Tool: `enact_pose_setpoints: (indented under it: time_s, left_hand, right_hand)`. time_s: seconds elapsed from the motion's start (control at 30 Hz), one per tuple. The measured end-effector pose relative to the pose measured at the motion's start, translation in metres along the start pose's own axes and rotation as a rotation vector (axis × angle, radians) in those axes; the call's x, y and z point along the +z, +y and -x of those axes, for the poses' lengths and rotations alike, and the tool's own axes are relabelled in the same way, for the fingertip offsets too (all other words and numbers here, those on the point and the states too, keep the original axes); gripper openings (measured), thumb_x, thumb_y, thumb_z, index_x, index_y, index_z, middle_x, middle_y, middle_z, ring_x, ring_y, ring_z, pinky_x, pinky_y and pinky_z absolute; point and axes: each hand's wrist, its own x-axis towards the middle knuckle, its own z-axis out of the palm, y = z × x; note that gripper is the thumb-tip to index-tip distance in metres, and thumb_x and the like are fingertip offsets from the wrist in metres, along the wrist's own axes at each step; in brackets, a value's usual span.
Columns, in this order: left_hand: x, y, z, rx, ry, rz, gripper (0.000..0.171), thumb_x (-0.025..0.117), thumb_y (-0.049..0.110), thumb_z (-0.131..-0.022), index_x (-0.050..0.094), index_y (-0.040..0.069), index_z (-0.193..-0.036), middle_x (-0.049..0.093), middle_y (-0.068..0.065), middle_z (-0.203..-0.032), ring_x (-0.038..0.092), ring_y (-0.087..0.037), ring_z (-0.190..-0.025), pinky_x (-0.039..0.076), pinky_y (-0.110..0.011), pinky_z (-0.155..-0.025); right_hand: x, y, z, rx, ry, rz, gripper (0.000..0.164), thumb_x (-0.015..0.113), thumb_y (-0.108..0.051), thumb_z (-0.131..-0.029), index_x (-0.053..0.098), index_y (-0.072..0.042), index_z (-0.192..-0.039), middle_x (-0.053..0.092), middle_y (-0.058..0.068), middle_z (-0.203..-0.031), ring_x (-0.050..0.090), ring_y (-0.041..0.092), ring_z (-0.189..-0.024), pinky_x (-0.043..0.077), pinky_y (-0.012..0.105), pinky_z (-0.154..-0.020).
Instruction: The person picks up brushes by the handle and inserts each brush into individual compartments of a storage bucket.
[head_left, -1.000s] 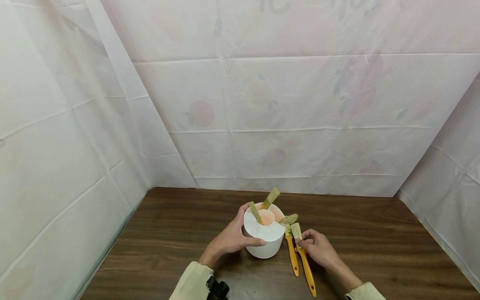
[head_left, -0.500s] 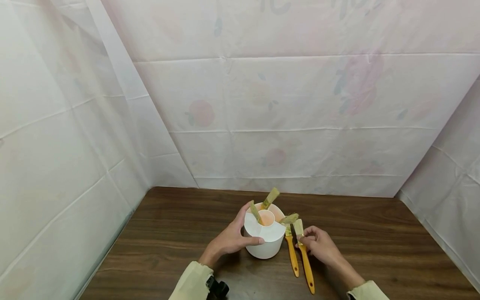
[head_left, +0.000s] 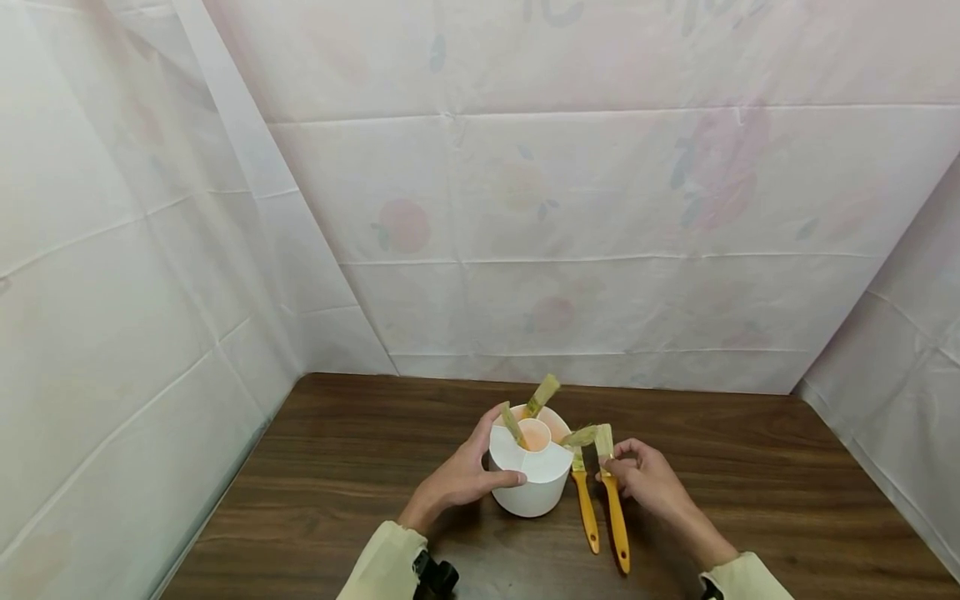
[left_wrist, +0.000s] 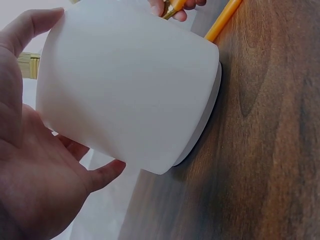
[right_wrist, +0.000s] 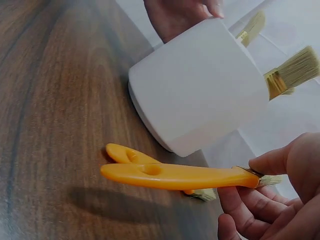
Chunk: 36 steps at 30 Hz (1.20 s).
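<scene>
While aloft, paintbrush (head_left: 615, 510) now farther forward.

The head camera is looking forward and down at the table (head_left: 360, 500) from farthest off. The left-wrist camera is facing the white container (left_wrist: 130, 85) close up, tipped sideways — the right-wrist camera, also tipped, is viewing it past an orange-handled brush (right_wrist: 175, 177). Both wrist views are sharing container and table.

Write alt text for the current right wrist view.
A right hand pinches an orange-handled brush near its bristles, over a wood-grain table where a second brush lies. Behind, a left hand touches a white pot with more brushes sticking out.
</scene>
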Motion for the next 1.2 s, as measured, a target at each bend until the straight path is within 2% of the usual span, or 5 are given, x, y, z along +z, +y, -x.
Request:
enact_pose_setpoints:
  time_s: [0.3,0.63,0.83,1.2]
  left_hand:
    - [0.001,0.002,-0.002,-0.005,0.016,-0.006,0.108,0.083,0.037,-0.079,0.010,0.033,-0.158,0.029,-0.003,-0.160,0.025,-0.029,-0.148,0.017,-0.065,-0.114]
    - [0.000,0.004,-0.004,-0.031,0.048,-0.013,0.112,0.088,0.040,-0.073,0.011,0.042,-0.155,0.029,0.003,-0.160,0.032,-0.022,-0.145,0.024,-0.062,-0.113]
    - [-0.001,0.004,-0.005,-0.036,0.061,-0.016,0.115,0.089,0.039,-0.071,0.012,0.041,-0.156,0.029,-0.001,-0.160,0.032,-0.023,-0.144,0.024,-0.060,-0.114]
    - [0.000,0.006,-0.007,-0.041,0.064,-0.031,0.120,0.091,0.041,-0.068,0.010,0.041,-0.156,0.024,-0.004,-0.163,0.034,-0.024,-0.144,0.026,-0.059,-0.114]
  right_hand:
    - [-0.010,-0.008,-0.003,-0.013,0.020,0.011,0.025,0.061,-0.021,-0.098,0.049,0.000,-0.105,0.075,0.013,-0.091,0.063,0.018,-0.075,0.051,0.036,-0.065]
    - [-0.017,-0.015,-0.004,-0.027,0.033,-0.017,0.023,0.060,-0.018,-0.098,0.049,0.000,-0.107,0.075,0.014,-0.095,0.066,0.019,-0.081,0.052,0.037,-0.069]
    - [-0.019,-0.017,-0.003,-0.030,0.046,-0.042,0.023,0.059,-0.017,-0.099,0.048,0.001,-0.108,0.075,0.016,-0.097,0.069,0.025,-0.088,0.053,0.039,-0.071]
    - [-0.021,-0.025,0.000,-0.039,0.072,-0.061,0.024,0.060,-0.017,-0.099,0.049,0.001,-0.109,0.076,0.012,-0.095,0.066,0.017,-0.080,0.054,0.039,-0.072]
